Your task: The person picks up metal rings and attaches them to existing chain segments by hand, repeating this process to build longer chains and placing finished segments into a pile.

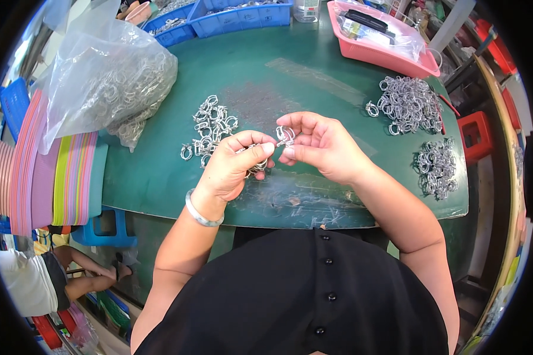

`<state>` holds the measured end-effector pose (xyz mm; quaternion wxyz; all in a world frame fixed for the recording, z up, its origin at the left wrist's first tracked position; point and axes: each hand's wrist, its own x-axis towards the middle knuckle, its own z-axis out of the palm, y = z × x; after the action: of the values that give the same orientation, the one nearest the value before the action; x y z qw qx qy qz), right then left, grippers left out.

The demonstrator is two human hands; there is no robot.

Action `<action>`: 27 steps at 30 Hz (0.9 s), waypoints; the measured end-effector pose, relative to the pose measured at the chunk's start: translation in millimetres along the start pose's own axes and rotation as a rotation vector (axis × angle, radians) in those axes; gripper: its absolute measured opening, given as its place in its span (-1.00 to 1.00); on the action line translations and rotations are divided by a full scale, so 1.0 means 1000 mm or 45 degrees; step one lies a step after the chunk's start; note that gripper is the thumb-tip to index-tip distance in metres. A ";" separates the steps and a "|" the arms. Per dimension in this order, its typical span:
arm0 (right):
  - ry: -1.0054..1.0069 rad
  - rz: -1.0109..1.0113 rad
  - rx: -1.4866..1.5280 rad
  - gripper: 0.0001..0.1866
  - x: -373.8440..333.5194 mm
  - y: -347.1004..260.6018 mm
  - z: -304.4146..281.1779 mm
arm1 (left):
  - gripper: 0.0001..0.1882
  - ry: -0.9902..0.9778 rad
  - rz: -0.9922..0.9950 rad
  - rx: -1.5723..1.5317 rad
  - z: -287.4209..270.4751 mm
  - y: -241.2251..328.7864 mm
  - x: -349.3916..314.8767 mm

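Observation:
My right hand (323,145) pinches a small silver metal ring clip (285,135) between thumb and fingers above the green table (260,77). My left hand (234,165) is closed around several more of the same clips (258,167), its thumb tip almost touching the clip in the right hand. A pale bangle (201,214) sits on my left wrist. Just beyond my left hand lies a loose scatter of silver clips (210,127).
A clear plastic bag of clips (109,80) lies at the left. Two clip piles (410,103) (435,167) are at the right. Blue bins (243,15) and a pink tray (380,48) stand at the back. Stacked coloured trays (47,177) border the left edge; another person (47,275) sits lower left.

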<state>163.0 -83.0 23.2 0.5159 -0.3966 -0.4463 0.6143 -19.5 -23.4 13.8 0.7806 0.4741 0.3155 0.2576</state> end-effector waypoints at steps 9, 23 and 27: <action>0.057 -0.038 -0.213 -0.67 -0.005 -0.001 -0.003 | -0.86 -0.045 0.043 -0.036 0.012 -0.001 0.004; 0.119 -0.103 -0.241 -0.75 -0.006 0.005 -0.007 | -0.83 -0.041 0.011 -0.158 0.007 -0.004 0.014; 0.182 -0.158 -0.322 -0.75 -0.006 0.007 -0.006 | -0.81 -0.022 -0.038 -0.108 0.006 -0.003 0.014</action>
<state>167.8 -88.4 15.1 0.5295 -0.4727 -0.5058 0.4903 -5.1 -18.4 9.5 0.8065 0.4382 0.3045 0.2548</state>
